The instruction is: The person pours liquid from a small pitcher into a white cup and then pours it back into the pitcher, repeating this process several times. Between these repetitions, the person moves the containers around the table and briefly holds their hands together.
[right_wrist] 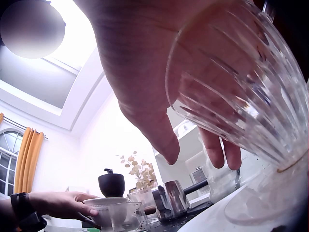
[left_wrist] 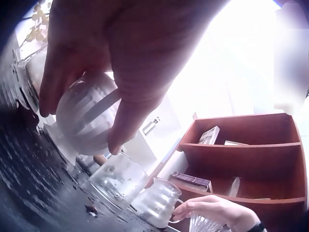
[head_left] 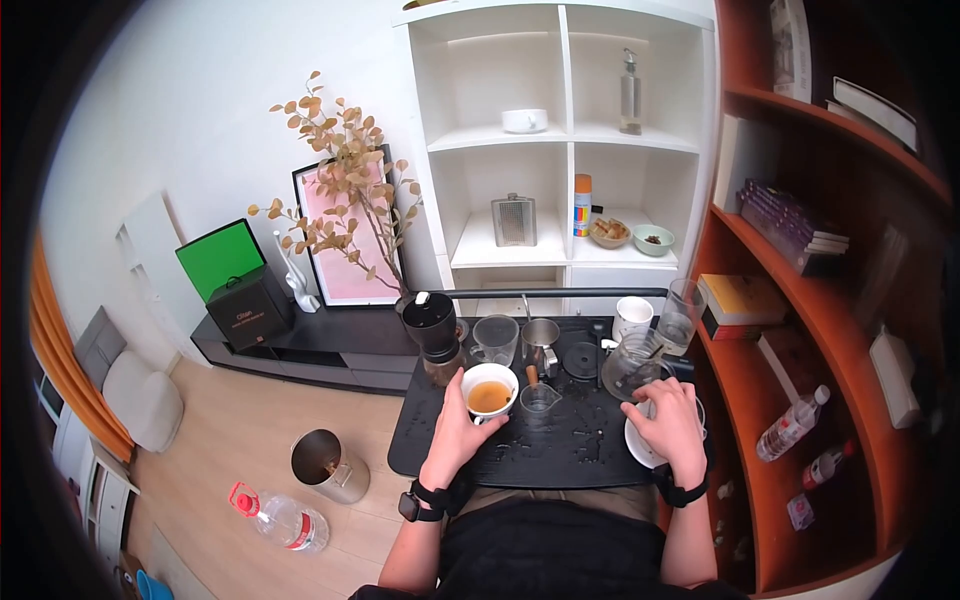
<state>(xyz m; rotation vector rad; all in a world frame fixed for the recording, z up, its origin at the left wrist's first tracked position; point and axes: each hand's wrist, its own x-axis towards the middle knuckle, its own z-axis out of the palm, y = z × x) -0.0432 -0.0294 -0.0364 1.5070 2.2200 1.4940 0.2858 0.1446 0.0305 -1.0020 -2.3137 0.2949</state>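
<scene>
My left hand (head_left: 455,430) grips a white cup (head_left: 512,382) of brown coffee, its thumb and fingers on opposite sides. The left wrist view shows the cup's fluted side and handle, low over the wet black table. My right hand (head_left: 672,425) reaches over a white saucer (head_left: 640,450), fingers loosely bent, holding nothing. Its fingertips are close to the handle of a glass coffee server (head_left: 622,372). Below the right palm stands a ribbed clear glass (right_wrist: 275,121), mostly hidden by the hand in the head view.
Between the hands stands a small glass pitcher (head_left: 541,400). Behind are a black coffee grinder (head_left: 432,325), a glass mug (head_left: 495,340), a metal jug (head_left: 541,345), a white mug (head_left: 633,314) and a tall glass (head_left: 680,315). A brown bookshelf (head_left: 800,330) borders the right side.
</scene>
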